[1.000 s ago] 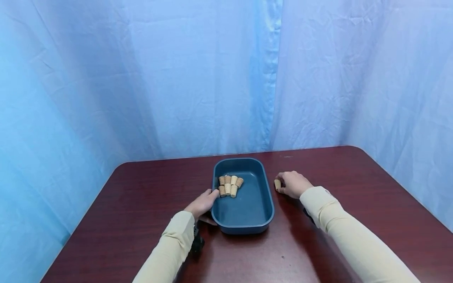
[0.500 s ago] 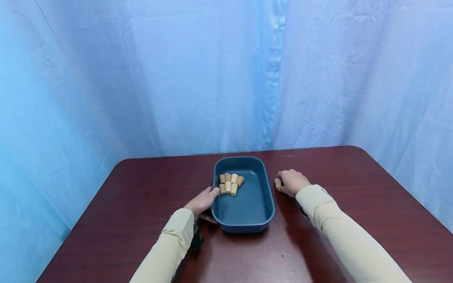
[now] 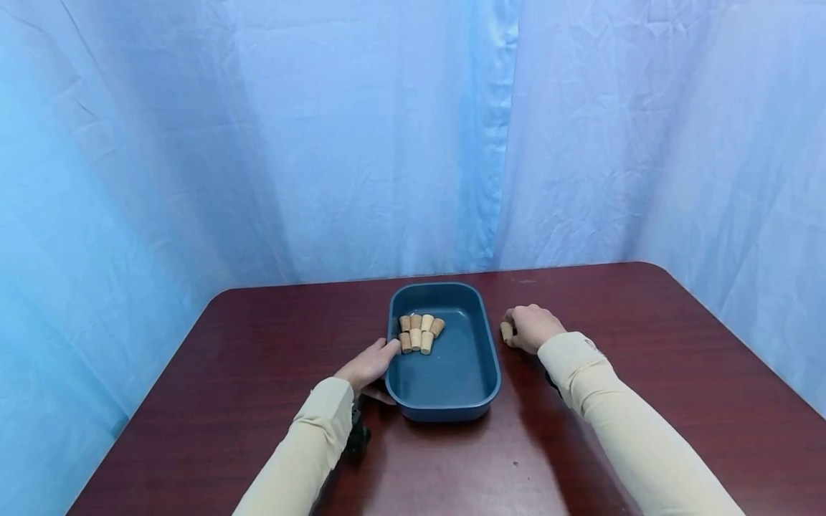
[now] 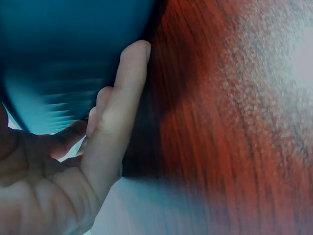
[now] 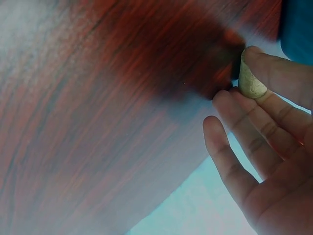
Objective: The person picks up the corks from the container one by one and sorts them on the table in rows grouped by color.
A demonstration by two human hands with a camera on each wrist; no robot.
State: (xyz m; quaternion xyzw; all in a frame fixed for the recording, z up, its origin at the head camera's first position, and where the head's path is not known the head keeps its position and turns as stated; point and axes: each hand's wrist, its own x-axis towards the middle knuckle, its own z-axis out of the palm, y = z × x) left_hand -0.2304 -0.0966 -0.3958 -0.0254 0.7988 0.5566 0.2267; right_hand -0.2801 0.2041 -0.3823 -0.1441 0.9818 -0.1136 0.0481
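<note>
A dark blue rectangular tray point(image 3: 452, 376) with rounded corners stands on the table, and several cork stoppers point(image 3: 416, 338) lie in two rows against its left wall. My left hand point(image 3: 369, 364) holds the tray's left side, thumb over the rim. In the left wrist view, the fingers point(image 4: 115, 107) of that hand lie along the outer wall, low by the tabletop. To the right of the tray, my right hand point(image 3: 534, 330) pinches a single cork stopper point(image 3: 506, 332) between thumb and fingers. The right wrist view shows this cork stopper point(image 5: 252, 84) under the thumb, with the little finger held apart.
The dark red wooden table point(image 3: 258, 358) has rounded far corners. Light blue curtains point(image 3: 361, 143) hang behind it and on both sides. A black device point(image 3: 357, 433) sits at the left wrist.
The head view has shifted slightly. Both hands keep their places, the left at the tray and the right with the cork stopper, and the stoppers in the tray lie as before.
</note>
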